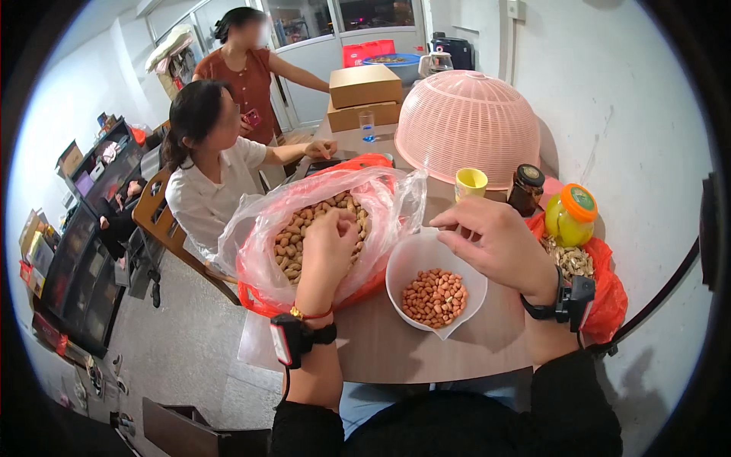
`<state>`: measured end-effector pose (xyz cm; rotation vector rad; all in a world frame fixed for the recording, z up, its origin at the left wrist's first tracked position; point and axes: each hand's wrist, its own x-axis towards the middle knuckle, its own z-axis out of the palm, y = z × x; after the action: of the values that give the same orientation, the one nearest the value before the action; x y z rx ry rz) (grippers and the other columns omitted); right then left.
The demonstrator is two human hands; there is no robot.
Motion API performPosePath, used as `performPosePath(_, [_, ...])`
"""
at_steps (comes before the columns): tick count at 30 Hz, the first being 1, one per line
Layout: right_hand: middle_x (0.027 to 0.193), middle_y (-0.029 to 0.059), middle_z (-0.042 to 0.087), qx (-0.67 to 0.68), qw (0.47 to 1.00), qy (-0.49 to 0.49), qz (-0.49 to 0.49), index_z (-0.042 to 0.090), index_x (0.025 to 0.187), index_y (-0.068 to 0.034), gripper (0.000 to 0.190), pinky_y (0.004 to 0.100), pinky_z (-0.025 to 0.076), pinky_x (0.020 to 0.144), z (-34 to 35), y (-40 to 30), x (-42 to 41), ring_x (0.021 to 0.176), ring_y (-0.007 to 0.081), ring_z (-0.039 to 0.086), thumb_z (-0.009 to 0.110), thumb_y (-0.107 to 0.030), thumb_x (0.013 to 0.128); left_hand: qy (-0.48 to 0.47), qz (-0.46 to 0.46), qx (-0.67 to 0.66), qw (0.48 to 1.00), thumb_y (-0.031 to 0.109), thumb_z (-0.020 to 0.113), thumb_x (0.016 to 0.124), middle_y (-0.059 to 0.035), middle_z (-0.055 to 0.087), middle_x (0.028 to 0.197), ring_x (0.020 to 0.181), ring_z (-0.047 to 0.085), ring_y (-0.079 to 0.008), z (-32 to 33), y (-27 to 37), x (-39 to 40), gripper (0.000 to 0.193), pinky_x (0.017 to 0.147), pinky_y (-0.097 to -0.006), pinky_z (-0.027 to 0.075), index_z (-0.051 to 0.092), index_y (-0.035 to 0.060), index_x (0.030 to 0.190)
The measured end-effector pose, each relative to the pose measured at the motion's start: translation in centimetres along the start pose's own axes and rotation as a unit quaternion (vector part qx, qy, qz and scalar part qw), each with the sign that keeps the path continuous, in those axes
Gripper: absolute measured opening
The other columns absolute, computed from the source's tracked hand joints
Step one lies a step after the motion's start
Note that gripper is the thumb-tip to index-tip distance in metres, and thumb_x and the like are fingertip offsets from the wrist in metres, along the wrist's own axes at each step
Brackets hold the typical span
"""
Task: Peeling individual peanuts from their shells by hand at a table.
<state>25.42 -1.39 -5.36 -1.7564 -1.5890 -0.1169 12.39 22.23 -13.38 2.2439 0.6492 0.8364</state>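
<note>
My left hand [328, 245] is over the unshelled peanuts [291, 243] in an opened plastic bag [257, 251], clear inside red. Its fingers curl, and the back of the hand hides whether they hold a peanut. Above the far right rim of a white plastic bowl [394, 280] hovers my right hand [491, 243], thumb and forefinger slightly apart with nothing visible between them. Shelled, reddish-skinned peanut kernels [434, 297] cover the bottom of that bowl. To the right, a red plastic bag [608, 285] holds empty peanut shells [571, 260].
Behind my right hand stand a yellow cup [471, 183], a dark jar [525, 188] and an orange-lidded jar [571, 214]. A pink mesh food cover [468, 131], cardboard boxes [365, 88] and a glass [367, 125] are farther back. One person [211, 165] sits left; another [245, 74] stands behind.
</note>
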Motion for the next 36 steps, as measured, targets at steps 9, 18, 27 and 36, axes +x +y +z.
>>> performPosePath(9, [0.083,0.0161,0.062,0.053,0.996,0.049,-0.044,0.065,0.098,-0.002,0.021,0.0393,0.048,0.066,2.5,0.8,0.7,0.075,0.0306,0.062,0.064,-0.021,0.088,-0.14,0.001,-0.507,0.851,0.006,0.065,0.092,-0.008,0.068,0.096,0.084,0.065,-0.0128,1.1,5.2,-2.2,0.017,0.078,-0.0255,0.054,0.064,-0.0038,0.106])
performPosePath(18, [0.08,0.0113,0.06,0.023,0.997,0.048,-0.05,0.065,0.096,0.0,0.013,0.0311,0.047,0.063,2.6,1.3,0.9,0.069,0.0207,0.06,0.065,-0.009,0.087,-0.182,-0.024,-0.523,0.832,0.01,0.064,0.094,-0.0075,0.068,0.098,0.087,0.066,-0.0128,1.6,5.6,-2.5,0.019,0.08,-0.0261,0.054,0.062,-0.0015,0.109])
performPosePath(27, [0.082,0.0136,0.06,0.082,0.997,0.005,-0.005,0.064,0.092,-0.001,0.017,0.0334,0.048,0.064,2.4,0.8,0.8,0.069,0.0227,0.061,0.068,-0.016,0.085,-0.194,-0.025,-0.514,0.835,0.011,0.062,0.096,-0.0068,0.068,0.093,0.083,0.066,-0.0123,1.7,5.5,-2.9,0.016,0.074,-0.0255,0.056,0.058,-0.0005,0.106])
performPosePath(36, [0.076,0.0104,0.056,0.084,0.995,0.028,-0.052,0.06,0.087,-0.001,0.008,0.0318,0.044,0.06,3.4,0.5,1.2,0.066,0.0198,0.055,0.063,-0.006,0.081,-0.217,-0.047,-0.52,0.825,0.017,0.066,0.094,-0.0052,0.067,0.083,0.072,0.065,-0.0106,1.6,6.3,-2.3,0.021,0.066,-0.0239,0.055,0.058,0.0009,0.105])
